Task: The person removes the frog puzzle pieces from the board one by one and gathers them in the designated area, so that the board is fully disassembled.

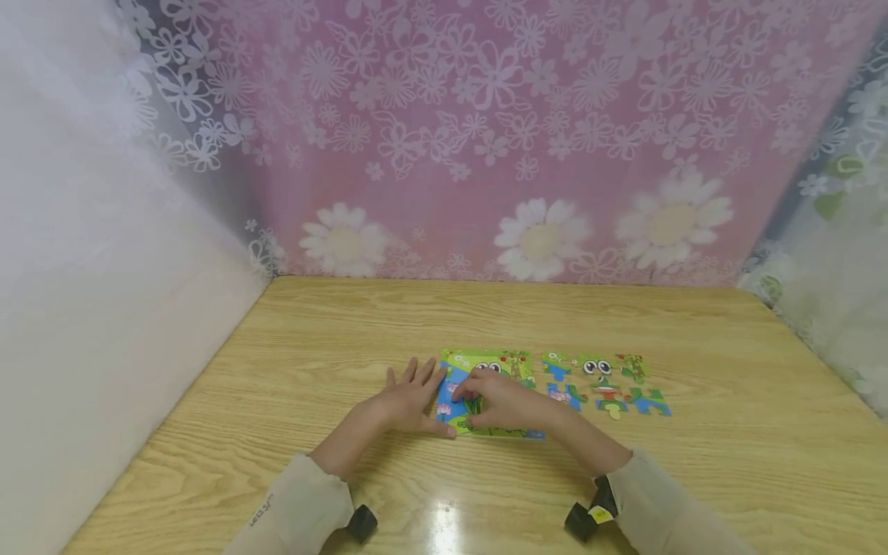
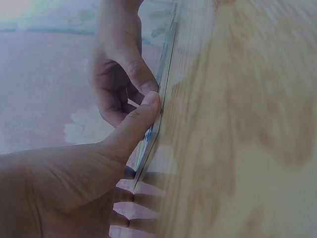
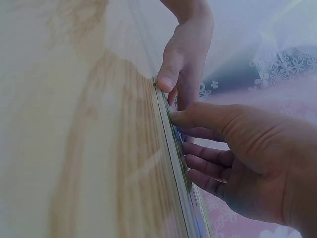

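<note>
A flat picture puzzle [image 1: 449,368] with a green frog lies on the wooden table, its left edge beside my left hand [image 1: 409,406]. The left fingers are spread on the table along that edge, and the left thumb [image 2: 143,111] touches the lower left corner. My right hand [image 1: 505,401] reaches over the puzzle with bent fingers. In the right wrist view its thumb [image 3: 185,117] and fingertips touch the surface, apart from each other. The right hand covers the middle of the picture and part of the frog's face.
Several loose puzzle pieces lie right of the board: an eyes piece [image 1: 597,368], a tree piece [image 1: 632,367], a mouth piece [image 1: 607,393] and a blue-green piece [image 1: 649,401]. A flowered pink curtain [image 1: 444,154] stands behind the table [image 1: 333,324], with a white wall [image 1: 125,254] at left.
</note>
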Available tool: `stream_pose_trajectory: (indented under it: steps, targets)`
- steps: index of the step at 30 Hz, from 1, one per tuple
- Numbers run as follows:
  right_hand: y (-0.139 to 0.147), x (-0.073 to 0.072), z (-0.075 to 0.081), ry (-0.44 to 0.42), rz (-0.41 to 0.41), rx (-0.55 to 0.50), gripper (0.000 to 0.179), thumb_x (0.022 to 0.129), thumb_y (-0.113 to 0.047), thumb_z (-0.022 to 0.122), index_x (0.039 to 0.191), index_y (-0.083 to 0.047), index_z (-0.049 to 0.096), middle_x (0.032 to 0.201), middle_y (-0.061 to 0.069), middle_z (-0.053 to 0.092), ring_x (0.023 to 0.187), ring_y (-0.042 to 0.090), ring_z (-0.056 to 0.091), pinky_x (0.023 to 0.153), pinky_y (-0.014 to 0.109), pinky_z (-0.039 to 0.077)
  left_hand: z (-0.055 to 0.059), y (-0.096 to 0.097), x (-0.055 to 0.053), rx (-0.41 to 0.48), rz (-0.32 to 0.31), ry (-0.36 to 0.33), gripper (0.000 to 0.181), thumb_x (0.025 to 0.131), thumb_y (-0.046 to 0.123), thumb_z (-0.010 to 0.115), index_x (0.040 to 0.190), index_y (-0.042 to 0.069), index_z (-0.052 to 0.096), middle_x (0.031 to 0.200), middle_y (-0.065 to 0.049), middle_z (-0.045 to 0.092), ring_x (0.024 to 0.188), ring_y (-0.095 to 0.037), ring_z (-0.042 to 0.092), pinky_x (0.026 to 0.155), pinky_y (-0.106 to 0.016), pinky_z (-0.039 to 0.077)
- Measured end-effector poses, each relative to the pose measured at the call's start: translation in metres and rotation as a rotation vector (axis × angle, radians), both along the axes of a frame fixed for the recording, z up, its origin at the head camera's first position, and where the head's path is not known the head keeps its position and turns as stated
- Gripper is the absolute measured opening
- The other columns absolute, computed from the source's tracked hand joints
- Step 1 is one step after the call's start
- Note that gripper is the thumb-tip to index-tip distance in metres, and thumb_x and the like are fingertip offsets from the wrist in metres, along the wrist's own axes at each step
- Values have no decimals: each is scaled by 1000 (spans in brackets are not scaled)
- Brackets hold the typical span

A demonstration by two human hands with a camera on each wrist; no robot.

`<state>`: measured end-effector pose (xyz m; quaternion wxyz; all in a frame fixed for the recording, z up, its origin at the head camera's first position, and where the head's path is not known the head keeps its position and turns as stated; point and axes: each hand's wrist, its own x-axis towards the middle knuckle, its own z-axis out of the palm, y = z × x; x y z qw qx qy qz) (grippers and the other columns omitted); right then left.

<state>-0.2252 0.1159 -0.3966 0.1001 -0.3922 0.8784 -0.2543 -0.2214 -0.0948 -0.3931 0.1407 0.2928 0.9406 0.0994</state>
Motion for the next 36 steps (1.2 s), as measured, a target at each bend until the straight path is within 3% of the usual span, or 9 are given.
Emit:
stream_pose_trajectory:
  steps: [15, 24, 36]
  targets:
    - [2, -8, -4, -31, 39, -64, 25, 84, -12, 69, 108, -9, 64, 94, -4, 51, 86, 14, 46, 76, 29, 42, -2, 0, -3, -10, 7, -2, 103, 76, 66, 57, 148, 8, 12, 151, -17, 5, 133, -43, 0, 95, -67, 5]
    - [4, -11, -7, -81, 13, -125, 22, 84, -6, 67, 105, -10, 63, 95, -2, 52, 87, 15, 48, 75, 26, 45, -2, 0, -2, -13, 12, -9, 102, 76, 65, 56, 148, 8, 11, 151, -17, 4, 134, -42, -1, 96, -67, 5]
    - [2, -11, -8, -7, -1, -134, 17, 83, -6, 68, 100, -9, 65, 91, -4, 54, 82, 11, 52, 73, 22, 46, -2, 0, -2, -15, 10, -11, 103, 76, 66, 56, 148, 9, 10, 151, -17, 3, 133, -42, -2, 96, -67, 4]
